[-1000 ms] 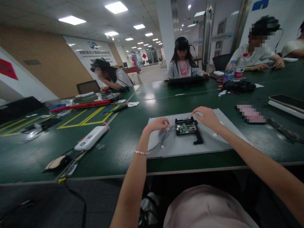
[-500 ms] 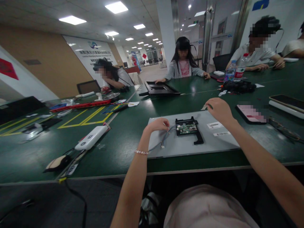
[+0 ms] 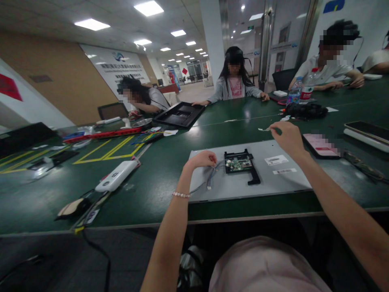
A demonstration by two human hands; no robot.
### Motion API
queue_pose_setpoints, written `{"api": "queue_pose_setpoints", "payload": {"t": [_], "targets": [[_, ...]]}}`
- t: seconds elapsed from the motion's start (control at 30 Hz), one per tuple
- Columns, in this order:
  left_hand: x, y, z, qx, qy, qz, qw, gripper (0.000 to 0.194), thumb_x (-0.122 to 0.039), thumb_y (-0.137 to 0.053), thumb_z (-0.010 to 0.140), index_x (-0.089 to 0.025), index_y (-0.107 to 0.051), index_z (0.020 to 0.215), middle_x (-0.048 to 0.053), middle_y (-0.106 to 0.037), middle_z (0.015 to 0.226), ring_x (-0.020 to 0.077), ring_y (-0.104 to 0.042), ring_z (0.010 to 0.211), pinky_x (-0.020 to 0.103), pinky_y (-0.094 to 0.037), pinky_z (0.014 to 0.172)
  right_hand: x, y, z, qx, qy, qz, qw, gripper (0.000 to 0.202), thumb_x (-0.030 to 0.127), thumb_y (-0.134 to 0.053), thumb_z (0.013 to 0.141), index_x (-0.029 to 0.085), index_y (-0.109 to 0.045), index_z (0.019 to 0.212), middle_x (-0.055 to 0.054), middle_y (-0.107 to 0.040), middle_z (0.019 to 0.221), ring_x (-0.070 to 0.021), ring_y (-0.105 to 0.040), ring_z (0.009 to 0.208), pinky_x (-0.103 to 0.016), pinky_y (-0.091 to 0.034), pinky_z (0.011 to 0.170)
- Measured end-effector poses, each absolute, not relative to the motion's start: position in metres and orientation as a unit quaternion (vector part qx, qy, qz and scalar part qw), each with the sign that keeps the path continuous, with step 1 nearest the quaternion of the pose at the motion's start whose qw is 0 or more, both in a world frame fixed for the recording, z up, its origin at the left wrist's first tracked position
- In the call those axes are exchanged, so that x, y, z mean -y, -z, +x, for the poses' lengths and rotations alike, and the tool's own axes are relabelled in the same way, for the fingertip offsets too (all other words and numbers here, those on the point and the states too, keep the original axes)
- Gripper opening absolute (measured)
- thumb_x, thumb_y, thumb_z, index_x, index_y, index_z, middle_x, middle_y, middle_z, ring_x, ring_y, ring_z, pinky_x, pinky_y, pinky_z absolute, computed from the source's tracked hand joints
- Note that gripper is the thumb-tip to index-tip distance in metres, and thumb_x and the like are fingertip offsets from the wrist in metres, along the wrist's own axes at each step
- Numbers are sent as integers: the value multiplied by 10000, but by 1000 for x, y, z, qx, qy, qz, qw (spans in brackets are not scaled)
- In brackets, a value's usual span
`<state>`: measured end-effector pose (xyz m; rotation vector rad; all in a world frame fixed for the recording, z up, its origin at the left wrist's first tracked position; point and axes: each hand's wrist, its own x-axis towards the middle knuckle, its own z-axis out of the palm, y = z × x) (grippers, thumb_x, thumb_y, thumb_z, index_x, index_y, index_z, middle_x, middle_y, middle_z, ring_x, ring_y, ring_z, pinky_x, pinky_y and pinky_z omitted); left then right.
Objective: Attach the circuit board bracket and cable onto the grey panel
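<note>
A flat grey panel (image 3: pixel 243 188) lies near the table's front edge. On it sits a black bracket (image 3: pixel 254 176) around a green circuit board (image 3: pixel 240 163). My left hand (image 3: pixel 204 159) is pinched at the panel's left part, on a thin grey cable (image 3: pixel 210 178) that runs to the board. Beyond the panel's back right edge my right hand (image 3: pixel 286 137) is raised, its fingertips closed on a small whitish strip (image 3: pixel 265 129). Two white labels (image 3: pixel 276 160) are stuck on the panel's right part.
Across the table a person's hand touches a black frame (image 3: pixel 179 115). A phone (image 3: pixel 322 145) lies right of my right hand, with bottles (image 3: pixel 306 91) and a black bundle (image 3: pixel 306 110) behind. A white power strip (image 3: pixel 117 176) and a mouse (image 3: pixel 73 208) lie left.
My right hand has moved a little right with the strip. The black frame across the table has shifted left and turned, a person's hand at its corner. My left hand has stayed in place.
</note>
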<state>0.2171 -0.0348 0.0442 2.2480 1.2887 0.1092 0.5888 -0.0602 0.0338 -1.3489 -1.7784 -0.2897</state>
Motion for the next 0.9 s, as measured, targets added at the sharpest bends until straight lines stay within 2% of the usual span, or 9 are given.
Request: {"api": "queue_pose_setpoints", "payload": {"t": [0.13, 0.3, 0.63, 0.77, 0.9], "targets": [[36, -47, 218, -482, -34, 835, 265, 140, -203, -619, 640, -180, -662, 772, 1, -691, 763, 139, -619, 730, 208, -432, 672, 70, -31, 550, 752, 68, -470, 457, 217, 185, -489, 889, 210, -690, 966, -82, -702, 1052, -246, -616, 1052, -396, -456, 957], [39, -55, 219, -466, -51, 840, 273, 157, -219, -615, 656, -170, -675, 793, 19, -694, 796, 148, -617, 752, 226, -436, 699, 81, -24, 517, 809, 31, -412, 419, 222, 167, -493, 895, 213, -699, 966, -75, -700, 1060, -236, -611, 1077, -394, -444, 987], [35, -53, 218, -443, -62, 836, 317, 206, -297, -644, 676, -172, -681, 835, 20, -696, 856, 144, -611, 781, 225, -431, 704, 69, -3, 505, 845, -21, -418, 332, 214, 123, -525, 856, 178, -719, 928, -81, -724, 1028, -229, -637, 1004, -368, -469, 945], [38, -57, 216, -466, -72, 824, 313, 189, -268, -637, 655, -166, -681, 807, 24, -688, 814, 144, -601, 747, 233, -428, 667, 70, -4, 506, 847, -28, -423, 322, 241, 114, -515, 843, 183, -728, 932, -78, -729, 1026, -226, -644, 1002, -364, -465, 956], [44, -66, 214, -478, -102, 799, 349, 253, -327, -625, 699, -165, -685, 883, 23, -683, 815, 141, -593, 728, 222, -415, 607, 71, -5, 506, 844, -33, -426, 324, 259, 107, -501, 841, 182, -727, 943, -81, -729, 1030, -229, -646, 1000, -372, -468, 955]]}}
